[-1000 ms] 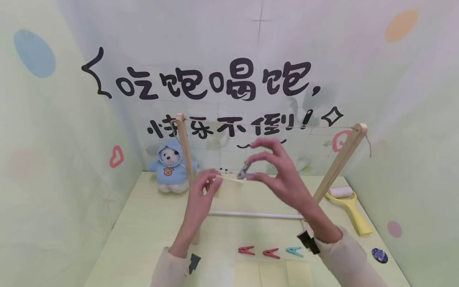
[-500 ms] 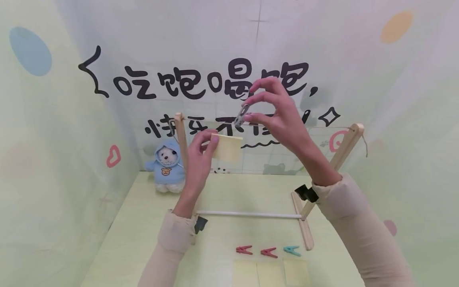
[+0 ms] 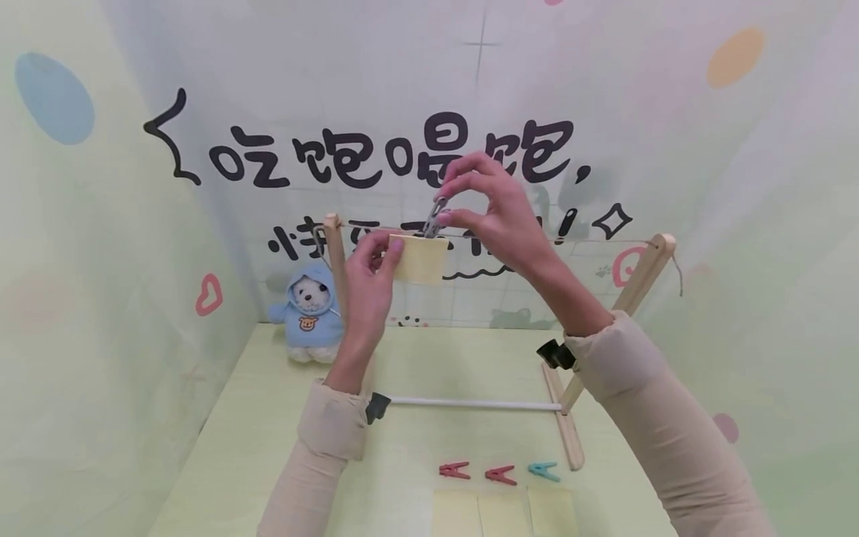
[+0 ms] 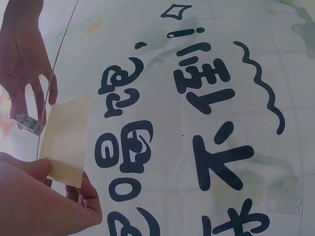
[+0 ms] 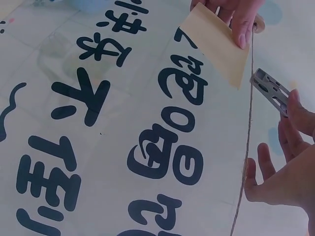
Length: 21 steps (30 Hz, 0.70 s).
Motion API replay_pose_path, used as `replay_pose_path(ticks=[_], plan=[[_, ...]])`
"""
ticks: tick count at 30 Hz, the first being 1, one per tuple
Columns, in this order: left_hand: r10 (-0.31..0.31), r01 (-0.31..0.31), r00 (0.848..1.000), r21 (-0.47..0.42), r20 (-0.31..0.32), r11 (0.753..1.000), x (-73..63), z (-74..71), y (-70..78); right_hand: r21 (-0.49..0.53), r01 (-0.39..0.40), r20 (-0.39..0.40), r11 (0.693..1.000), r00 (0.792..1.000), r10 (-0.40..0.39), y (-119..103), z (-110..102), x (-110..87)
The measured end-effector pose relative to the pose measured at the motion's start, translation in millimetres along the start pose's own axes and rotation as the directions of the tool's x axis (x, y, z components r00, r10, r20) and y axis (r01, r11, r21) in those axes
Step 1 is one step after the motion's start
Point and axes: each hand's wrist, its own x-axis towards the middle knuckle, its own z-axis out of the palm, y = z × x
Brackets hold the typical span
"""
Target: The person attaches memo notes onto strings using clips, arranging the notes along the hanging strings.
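My left hand (image 3: 371, 276) pinches a pale yellow sticky note (image 3: 424, 261) by its upper left corner, thumb in front. The note hangs at the level of a thin string (image 5: 249, 132) stretched between two wooden posts. Just above its top edge, my right hand (image 3: 499, 212) holds a grey metal clothespin (image 5: 271, 91) between thumb and fingers. The clothespin tilts down, its tip right at the string and near the note's top edge in the head view. In the right wrist view, other fingers (image 5: 251, 182) of the right hand lie against the string.
Below on the table lie two red clothespins (image 3: 454, 470) (image 3: 500, 475), a blue clothespin (image 3: 543, 471) and several yellow notes (image 3: 456, 514). A white rod (image 3: 470, 403) joins the posts' (image 3: 640, 276) bases. A plush toy (image 3: 311, 317) in blue sits behind the left post.
Both hands have risen from low over the table to string height, carrying the note and clothespin. In the last half second, the right hand has come left and the clothespin closer to the note.
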Motion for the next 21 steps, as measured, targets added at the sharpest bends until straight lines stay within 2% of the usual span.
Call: replay_pose_path(ticks=[7,11,21], plan=[[-0.005,0.005,1.0,-0.014,-0.005,1.0,0.5,-0.7,4.2,-0.002,-0.002,-0.014,1.0,1.0,0.002,1.9,5.7,2.5],[-0.008,0.008,0.999,0.004,-0.033,1.0,1.4,-1.3,4.7,0.001,-0.007,-0.015,1.0,1.0,0.007,2.8,8.7,3.8],[0.024,-0.026,0.999,-0.044,-0.041,0.999,3.4,-4.2,1.6,0.0,0.007,-0.016,1.0,1.0,-0.007,4.6,15.0,7.5]])
